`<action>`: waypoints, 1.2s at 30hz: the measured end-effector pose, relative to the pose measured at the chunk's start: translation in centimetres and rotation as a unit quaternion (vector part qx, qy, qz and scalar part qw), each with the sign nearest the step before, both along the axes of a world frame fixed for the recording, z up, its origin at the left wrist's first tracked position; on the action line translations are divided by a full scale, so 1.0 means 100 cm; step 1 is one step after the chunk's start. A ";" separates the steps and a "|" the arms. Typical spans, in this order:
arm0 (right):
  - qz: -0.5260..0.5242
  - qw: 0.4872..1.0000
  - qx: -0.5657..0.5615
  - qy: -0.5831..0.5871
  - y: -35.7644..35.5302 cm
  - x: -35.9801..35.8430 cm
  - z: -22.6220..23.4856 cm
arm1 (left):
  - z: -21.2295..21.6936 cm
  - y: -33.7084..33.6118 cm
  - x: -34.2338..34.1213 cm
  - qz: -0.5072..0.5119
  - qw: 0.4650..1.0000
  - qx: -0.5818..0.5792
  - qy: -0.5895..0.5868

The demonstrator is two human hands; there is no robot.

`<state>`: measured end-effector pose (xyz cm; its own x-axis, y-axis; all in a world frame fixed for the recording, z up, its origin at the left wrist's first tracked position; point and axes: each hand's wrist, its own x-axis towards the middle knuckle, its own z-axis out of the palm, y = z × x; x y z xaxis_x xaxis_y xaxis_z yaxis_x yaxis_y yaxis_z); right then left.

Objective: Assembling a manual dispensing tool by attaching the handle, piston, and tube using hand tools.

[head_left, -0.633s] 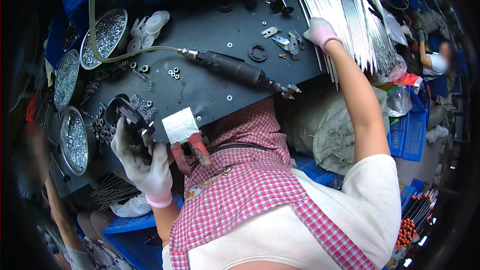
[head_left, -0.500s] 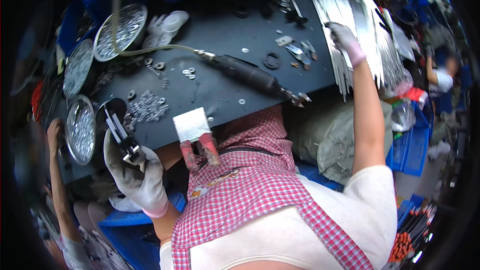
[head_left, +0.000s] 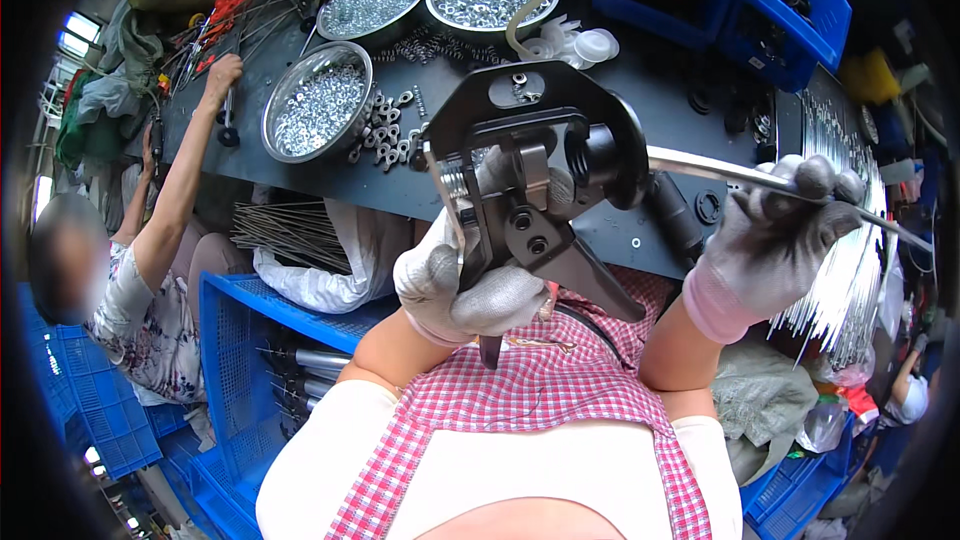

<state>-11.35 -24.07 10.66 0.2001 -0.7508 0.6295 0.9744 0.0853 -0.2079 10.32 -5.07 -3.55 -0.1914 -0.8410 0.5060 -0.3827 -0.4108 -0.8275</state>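
Observation:
Close in front of me, my left hand (head_left: 455,290) is closed around a black caulking gun (head_left: 555,258), with its trigger pointing down to the right. The body has rivets, a spring and a round black disc at its right end. A long thin metal rod (head_left: 700,166) runs from beside that disc out to the right. My gloved right hand (head_left: 770,245) grips this rod, the fingers bent over it. Whether the rod's tip sits inside the body is hidden behind the disc.
Steel bowls of small metal parts (head_left: 318,100) stand on the dark table (head_left: 400,190), near loose nuts. Many rods (head_left: 835,280) lie at right. A black power tool (head_left: 672,215) lies behind my right hand. Blue bins (head_left: 660,0) line the back. A co-worker (head_left: 150,290) sits at left.
My view has turned left. My right hand has come from the pile of rods with one rod, bringing it to the gun. My left hand has raised the gun closer.

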 end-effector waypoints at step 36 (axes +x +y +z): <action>0.029 0.952 0.237 0.193 0.015 0.022 -0.027 | 0.106 -0.060 -0.057 0.328 0.459 -0.073 -0.823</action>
